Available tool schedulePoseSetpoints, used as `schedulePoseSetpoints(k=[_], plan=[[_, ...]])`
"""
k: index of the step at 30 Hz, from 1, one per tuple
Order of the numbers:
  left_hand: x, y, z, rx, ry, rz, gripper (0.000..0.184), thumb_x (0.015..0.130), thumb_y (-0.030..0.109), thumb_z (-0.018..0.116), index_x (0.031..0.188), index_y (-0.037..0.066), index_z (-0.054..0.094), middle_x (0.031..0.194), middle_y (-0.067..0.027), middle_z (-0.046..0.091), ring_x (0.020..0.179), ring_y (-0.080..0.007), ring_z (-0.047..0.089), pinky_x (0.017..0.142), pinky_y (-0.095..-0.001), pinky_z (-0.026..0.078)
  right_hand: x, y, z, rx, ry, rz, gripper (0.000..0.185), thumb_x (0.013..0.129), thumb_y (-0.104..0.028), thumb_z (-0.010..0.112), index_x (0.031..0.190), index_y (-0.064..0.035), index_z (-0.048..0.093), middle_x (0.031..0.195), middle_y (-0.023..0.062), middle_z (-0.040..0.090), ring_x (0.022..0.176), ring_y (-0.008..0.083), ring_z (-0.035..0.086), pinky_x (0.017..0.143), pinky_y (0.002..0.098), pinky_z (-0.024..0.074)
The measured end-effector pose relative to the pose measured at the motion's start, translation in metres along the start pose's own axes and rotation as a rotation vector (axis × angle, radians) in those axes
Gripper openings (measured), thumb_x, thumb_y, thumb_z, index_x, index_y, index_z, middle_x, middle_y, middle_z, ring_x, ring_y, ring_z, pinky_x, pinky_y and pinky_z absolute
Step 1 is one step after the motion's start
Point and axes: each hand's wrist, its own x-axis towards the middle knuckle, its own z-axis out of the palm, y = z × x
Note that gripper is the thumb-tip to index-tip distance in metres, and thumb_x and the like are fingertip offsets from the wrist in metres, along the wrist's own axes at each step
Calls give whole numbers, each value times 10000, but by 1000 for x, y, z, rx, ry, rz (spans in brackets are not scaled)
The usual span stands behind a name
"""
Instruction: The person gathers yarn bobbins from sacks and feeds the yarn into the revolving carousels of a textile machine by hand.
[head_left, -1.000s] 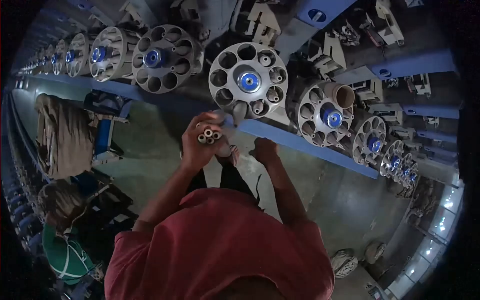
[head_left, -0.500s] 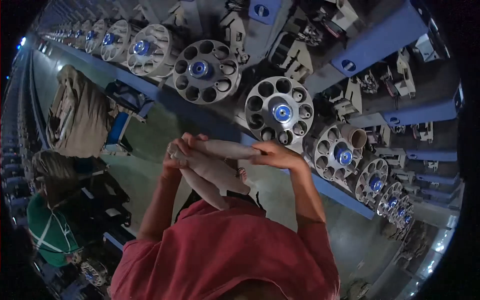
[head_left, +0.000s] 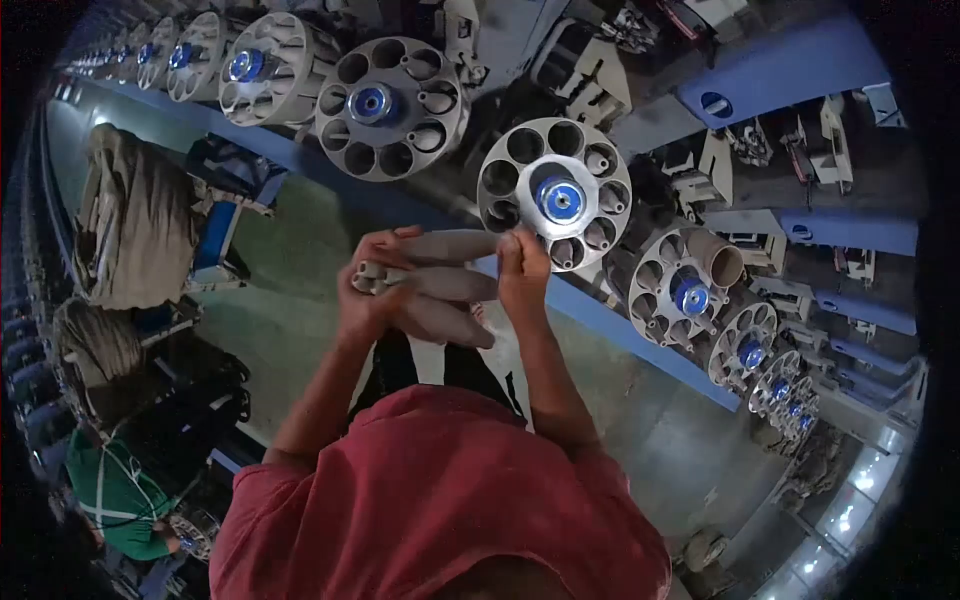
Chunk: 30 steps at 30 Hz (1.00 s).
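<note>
Yarn bobbins (head_left: 445,285) bunched between both hands.
The left hand (head_left: 372,288) clasps their open tube ends; the right hand (head_left: 523,265) pinches the farthest one's tip, apparently singling it out; freeing it would need a steady left grip. Beyond the right hand: a round magazine (head_left: 533,190).

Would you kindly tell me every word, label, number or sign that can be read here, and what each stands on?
None can be read.
Blue hub: any marking is too small to make out.
Bobbins: no readable label.
Red shirt: no text shows.
</note>
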Motion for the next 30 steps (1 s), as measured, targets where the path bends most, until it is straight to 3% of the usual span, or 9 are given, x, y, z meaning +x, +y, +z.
schedulePoseSetpoints(k=[2,6,9,15,19,24,26,28,30], plan=[[-3,-8,23,131,15,45,256,604,33,752,826,46,624,1110,-108,530,1127,-324,535,938,-464,440,3,27,-6,-653,17,-326,65,787,-41,544,834,-18,506,776,201,549,663,407,544,611,475,447],[-5,-29,43,668,-112,350,309,549,9,761,823,79,638,1088,-123,530,1102,-315,548,890,-414,473,19,18,-7,-1034,-106,-48,190,714,-90,579,874,-11,510,919,208,572,799,414,606,676,476,500],[-9,-24,40,742,-108,448,283,644,5,738,906,82,661,1123,-108,516,1135,-291,528,901,-406,467,24,12,-9,-839,-186,-231,213,720,-80,581,914,-16,520,1008,218,571,808,413,606,679,477,502],[14,22,-8,-186,20,-99,247,633,-25,736,847,-10,616,1097,-73,535,1135,-270,533,924,-404,447,46,-19,-40,-550,67,-230,67,761,-18,552,827,-8,556,833,209,582,760,427,564,670,472,471],[6,19,1,-37,91,-150,241,632,-31,732,844,-4,621,1079,-76,546,1124,-269,540,915,-404,456,46,-27,-97,-851,185,-34,77,774,-48,548,828,-10,588,800,219,600,757,437,586,651,484,476],[26,-35,17,604,-184,492,287,665,92,781,912,50,640,1168,-100,566,1036,-237,579,873,-357,474,-20,-1,-68,-1211,-283,134,141,742,-130,602,809,-6,617,783,193,645,709,365,633,646,454,511],[26,-24,20,594,-251,388,283,662,80,783,900,39,636,1142,-102,580,1021,-237,588,867,-348,479,-36,-21,-66,-1270,-378,181,157,737,-146,624,803,-4,617,755,170,646,663,325,636,620,427,511],[22,4,14,464,-288,82,206,690,2,722,870,8,621,1057,-120,619,989,-251,609,866,-358,491,-35,-66,-78,-707,-733,731,257,756,-258,677,742,-15,596,662,88,592,560,191,565,518,323,457],[25,30,-19,287,-190,-50,200,690,-22,680,877,10,617,1036,-130,626,980,-260,615,867,-364,496,-42,-52,-115,196,-531,516,380,779,-388,688,690,-43,558,627,29,520,538,104,469,469,235,359]])
